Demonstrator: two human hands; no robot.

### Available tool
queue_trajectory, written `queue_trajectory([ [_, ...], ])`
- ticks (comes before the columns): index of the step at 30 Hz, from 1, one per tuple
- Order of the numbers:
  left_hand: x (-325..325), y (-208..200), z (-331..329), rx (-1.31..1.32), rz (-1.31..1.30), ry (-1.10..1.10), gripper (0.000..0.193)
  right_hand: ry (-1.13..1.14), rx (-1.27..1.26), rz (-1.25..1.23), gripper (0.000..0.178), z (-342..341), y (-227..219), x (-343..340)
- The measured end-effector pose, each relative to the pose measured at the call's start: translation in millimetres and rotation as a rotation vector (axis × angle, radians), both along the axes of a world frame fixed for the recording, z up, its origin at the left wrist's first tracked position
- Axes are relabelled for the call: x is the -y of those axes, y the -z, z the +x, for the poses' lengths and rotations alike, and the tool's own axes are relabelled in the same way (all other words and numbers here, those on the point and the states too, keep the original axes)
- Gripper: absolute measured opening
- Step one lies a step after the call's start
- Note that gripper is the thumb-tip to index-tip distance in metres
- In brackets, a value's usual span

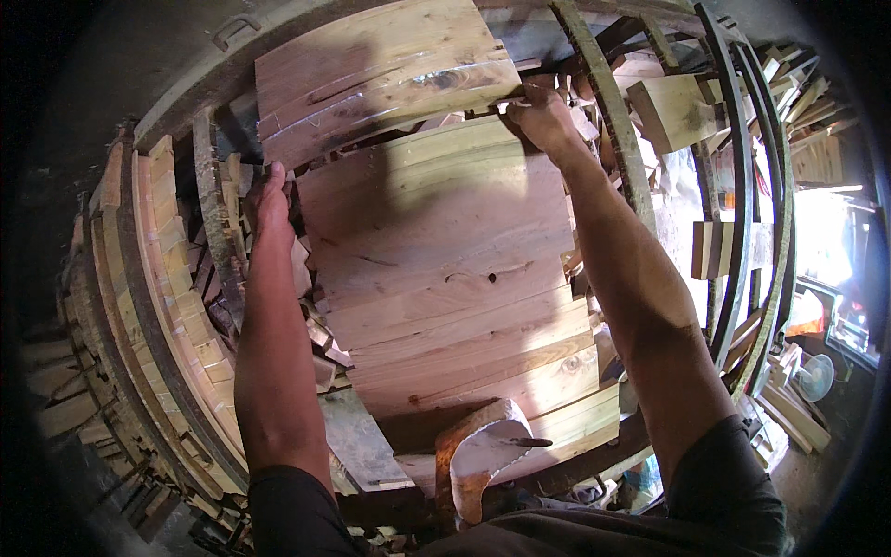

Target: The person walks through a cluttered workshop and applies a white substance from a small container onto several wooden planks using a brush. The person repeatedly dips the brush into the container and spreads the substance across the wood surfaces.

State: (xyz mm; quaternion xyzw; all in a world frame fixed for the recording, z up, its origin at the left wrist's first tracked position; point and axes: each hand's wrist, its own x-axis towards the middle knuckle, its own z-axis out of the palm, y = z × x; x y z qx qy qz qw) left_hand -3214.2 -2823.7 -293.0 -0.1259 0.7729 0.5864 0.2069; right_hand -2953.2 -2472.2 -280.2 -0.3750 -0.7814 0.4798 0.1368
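Note:
Boards lie side by side across the bench, forming a broad near panel of wooden boards (427,251) and a far group. A narrow dark gap separates this panel from a far wooden board (380,104) with whitish streaks. My left hand (271,206) is closed at that board's near left corner, thumb up, its other fingers mostly hidden. At the right end of the gap, my right hand (548,121) is closed round the same board's near right corner, fingers bent. Close to my body, a cut-open container (457,464) coated white inside holds a dark stick (527,443).
Wooden offcuts fill the space under the panel. Dark rails (608,111) run along the right, with wood blocks (670,113) beside them. On the left stand long racks of stacked strips (176,278). A small fan (815,378) is at the far right.

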Motion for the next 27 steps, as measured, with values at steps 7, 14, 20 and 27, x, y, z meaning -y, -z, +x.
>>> queue_trajectory([
  [7, 3.1, 7.7, 19.4, 0.027, 0.094, -0.012, 0.065, 0.100, -0.160, -0.091, 0.040, 10.7, -8.2, 6.9],
  [14, -1.9, -33.7, 54.0, 0.004, -0.182, 0.149, 0.060, 0.217, 0.141, -0.078, 0.030, 35.8, -13.9, 6.6],
  [20, 31.0, -84.9, 71.7, -0.179, 0.162, 0.222, 0.054, 0.186, -0.027, -0.079, 0.039, 39.3, -75.0, 44.9],
  [27, 106.3, -160.9, 146.3, -0.279, 0.376, 0.317, 0.031, 0.197, -0.441, -0.441, 0.037, 126.0, -119.9, 126.3],
])
